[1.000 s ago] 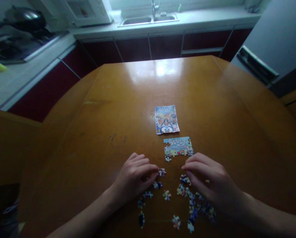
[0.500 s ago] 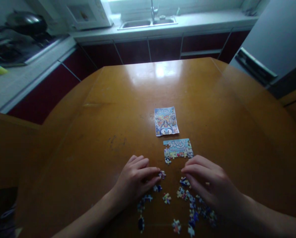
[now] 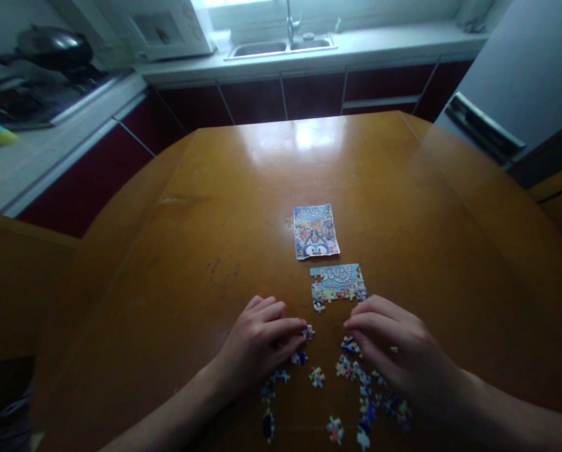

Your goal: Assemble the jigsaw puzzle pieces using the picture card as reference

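Note:
My left hand [image 3: 259, 333] is closed, thumb and index finger pinching the edge of a small multicoloured jigsaw piece [image 3: 309, 333] low over the table. To the right, my right hand [image 3: 398, 342] is curled with thumb and index tips close together; whatever lies between them, if anything, I cannot make out. Just beyond it lies a partly joined puzzle section [image 3: 338, 279] with a light blue top and lettering. A dark blue and white piece [image 3: 300, 358] rests below my left fingertips, and another joined piece [image 3: 350, 344] sits beneath my right thumb.
A printed picture sheet [image 3: 316, 231] lies beyond the joined section. Several loose pieces [image 3: 368, 411] are spread near me, partly under my right hand, with a single piece [image 3: 317, 376] between the hands. The wooden table [image 3: 243, 201] reaches toward a counter with a sink [image 3: 257, 49].
My left fingertips have shifted very slightly to the right at the jigsaw piece. My right hand and the puzzle section stay put; the camera view has tilted a little.

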A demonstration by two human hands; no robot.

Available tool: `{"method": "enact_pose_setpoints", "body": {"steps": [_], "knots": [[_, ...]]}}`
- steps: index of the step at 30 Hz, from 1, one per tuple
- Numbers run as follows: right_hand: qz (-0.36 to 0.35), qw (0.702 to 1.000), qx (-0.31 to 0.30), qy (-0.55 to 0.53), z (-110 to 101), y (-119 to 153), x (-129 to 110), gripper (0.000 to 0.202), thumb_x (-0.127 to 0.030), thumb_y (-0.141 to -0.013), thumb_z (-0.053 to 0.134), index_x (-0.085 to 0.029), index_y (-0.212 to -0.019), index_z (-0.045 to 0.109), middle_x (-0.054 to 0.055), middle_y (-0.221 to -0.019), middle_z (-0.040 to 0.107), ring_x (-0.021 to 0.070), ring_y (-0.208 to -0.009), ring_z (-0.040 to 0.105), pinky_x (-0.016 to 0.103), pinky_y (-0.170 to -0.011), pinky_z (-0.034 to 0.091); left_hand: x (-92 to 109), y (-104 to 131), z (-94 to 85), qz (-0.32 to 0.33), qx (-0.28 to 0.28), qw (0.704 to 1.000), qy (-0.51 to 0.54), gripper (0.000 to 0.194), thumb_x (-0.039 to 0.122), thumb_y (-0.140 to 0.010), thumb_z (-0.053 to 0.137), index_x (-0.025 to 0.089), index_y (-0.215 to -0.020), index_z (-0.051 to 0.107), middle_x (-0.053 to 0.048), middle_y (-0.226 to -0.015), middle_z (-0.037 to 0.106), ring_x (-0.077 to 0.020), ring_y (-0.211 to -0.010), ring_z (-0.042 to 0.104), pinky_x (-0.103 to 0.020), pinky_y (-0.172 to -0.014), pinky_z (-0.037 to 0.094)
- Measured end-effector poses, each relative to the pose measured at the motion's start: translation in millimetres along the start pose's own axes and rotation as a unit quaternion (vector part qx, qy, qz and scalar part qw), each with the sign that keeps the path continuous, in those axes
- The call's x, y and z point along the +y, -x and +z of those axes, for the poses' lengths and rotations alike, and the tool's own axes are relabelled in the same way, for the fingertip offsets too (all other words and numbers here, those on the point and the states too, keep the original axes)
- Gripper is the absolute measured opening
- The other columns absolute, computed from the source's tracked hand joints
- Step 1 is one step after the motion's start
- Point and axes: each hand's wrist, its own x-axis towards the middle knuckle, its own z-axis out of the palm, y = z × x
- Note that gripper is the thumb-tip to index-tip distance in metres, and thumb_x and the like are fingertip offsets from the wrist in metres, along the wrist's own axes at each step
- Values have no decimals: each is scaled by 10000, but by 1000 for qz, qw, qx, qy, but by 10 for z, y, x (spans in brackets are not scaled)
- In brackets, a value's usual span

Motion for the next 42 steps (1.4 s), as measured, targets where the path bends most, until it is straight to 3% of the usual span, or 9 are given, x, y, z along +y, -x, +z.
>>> {"method": "enact_pose_setpoints", "body": {"steps": [18,26,42], "knots": [[3,1000,-10,-1,-15,18,9,173,-82,-911,536,-158,-979,675,65,-887,648,158,-801,608,309,-680,512,-25,-14,10,-19,6,999,36,72,263,-889,709,247,-959,709,4,-769,624,-161,-743,521,-313,-707,325],[3,1000,-8,2,-18,13,-1,173,-71,-907,537,-151,-965,678,69,-874,652,164,-803,606,312,-680,510,-66,23,8,-15,9,999,35,235,339,-847,770,234,-1046,705,0,-789,626,-168,-755,517,-309,-713,330],[-3,1000,-10,-3,-9,6,9,158,-68,-901,553,-146,-962,675,66,-881,653,154,-802,605,299,-679,509,-13,-12,29,-14,6,999,36,85,277,-890,705,246,-969,708,3,-748,615,-161,-736,513,-306,-705,321]]}}
